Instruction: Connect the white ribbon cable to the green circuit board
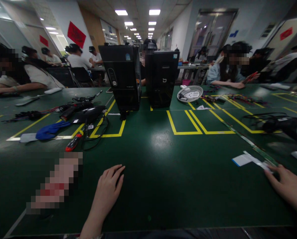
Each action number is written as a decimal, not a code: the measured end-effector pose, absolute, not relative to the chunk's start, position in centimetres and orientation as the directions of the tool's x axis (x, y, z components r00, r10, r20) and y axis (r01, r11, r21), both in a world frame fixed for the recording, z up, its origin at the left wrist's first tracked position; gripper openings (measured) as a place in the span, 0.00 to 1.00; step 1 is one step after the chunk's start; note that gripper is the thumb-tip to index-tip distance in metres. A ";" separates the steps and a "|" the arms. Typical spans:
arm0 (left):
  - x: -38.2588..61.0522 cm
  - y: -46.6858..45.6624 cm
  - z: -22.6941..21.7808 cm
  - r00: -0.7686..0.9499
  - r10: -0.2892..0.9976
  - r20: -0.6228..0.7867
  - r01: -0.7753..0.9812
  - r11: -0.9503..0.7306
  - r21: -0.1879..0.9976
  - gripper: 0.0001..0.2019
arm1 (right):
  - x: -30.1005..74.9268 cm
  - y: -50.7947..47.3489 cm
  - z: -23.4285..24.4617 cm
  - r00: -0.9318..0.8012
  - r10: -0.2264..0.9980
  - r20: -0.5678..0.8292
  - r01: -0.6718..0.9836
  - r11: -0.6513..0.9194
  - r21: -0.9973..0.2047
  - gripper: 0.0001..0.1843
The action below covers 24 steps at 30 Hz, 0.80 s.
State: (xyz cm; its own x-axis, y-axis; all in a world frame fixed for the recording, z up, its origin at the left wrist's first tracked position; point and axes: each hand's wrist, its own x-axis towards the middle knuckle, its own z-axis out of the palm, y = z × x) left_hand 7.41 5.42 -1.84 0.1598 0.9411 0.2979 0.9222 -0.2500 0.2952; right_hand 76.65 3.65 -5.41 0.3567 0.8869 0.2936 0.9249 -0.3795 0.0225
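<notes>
My left hand [108, 186] lies on the green tabletop, fingers stretched out and slightly bent, with nothing in it. At the right, my right hand [289, 186] has its thumb and fingers closed on the near end of a long, thin green circuit board strip [259, 151]. A white flat ribbon cable [244, 159] with a blue end is at that same end, next to the fingertips. The strip reaches away across the table toward the yellow tape lines. My right fingertips are partly hidden.
Two black computer towers [125, 79] stand ahead, near a white basket [190, 94]. To the left lie a red-black screwdriver [73, 142], a blue cloth [52, 130] and black cables [95, 146]. A black cabled object [284, 125] sits right. People sit around the tables.
</notes>
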 end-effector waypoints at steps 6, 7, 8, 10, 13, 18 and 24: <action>7.4 5.4 -1.9 0.164 0.942 0.293 0.925 -0.250 0.286 0.18 | 74.9 3.3 -4.3 0.404 0.881 0.247 0.907 -0.420 0.016 0.43; 7.4 5.4 -1.8 0.165 0.943 0.290 0.926 -0.249 0.284 0.18 | 74.6 3.2 -4.2 0.380 0.886 0.265 0.915 -0.403 0.035 0.42; 7.4 5.4 -1.8 0.165 0.944 0.286 0.927 -0.248 0.282 0.18 | 74.2 3.1 -4.0 0.354 0.893 0.277 0.924 -0.381 0.047 0.41; 7.5 5.4 -1.8 0.166 0.946 0.280 0.928 -0.246 0.280 0.18 | 73.0 3.0 -3.6 0.307 0.908 0.285 0.943 -0.330 0.035 0.39; 7.4 5.3 -2.0 0.167 0.945 0.280 0.927 -0.248 0.283 0.18 | 70.1 3.4 -3.0 0.239 0.935 0.263 0.971 -0.226 -0.080 0.34; 7.4 5.4 -2.2 0.176 0.941 0.290 0.923 -0.260 0.283 0.18 | 62.1 4.9 -3.0 -0.015 0.955 0.297 0.963 0.094 -0.252 0.27; 7.4 5.5 -2.2 0.172 0.935 0.309 0.923 -0.263 0.281 0.18 | 49.6 5.2 -2.3 -0.374 0.890 0.262 0.860 0.438 -0.261 0.23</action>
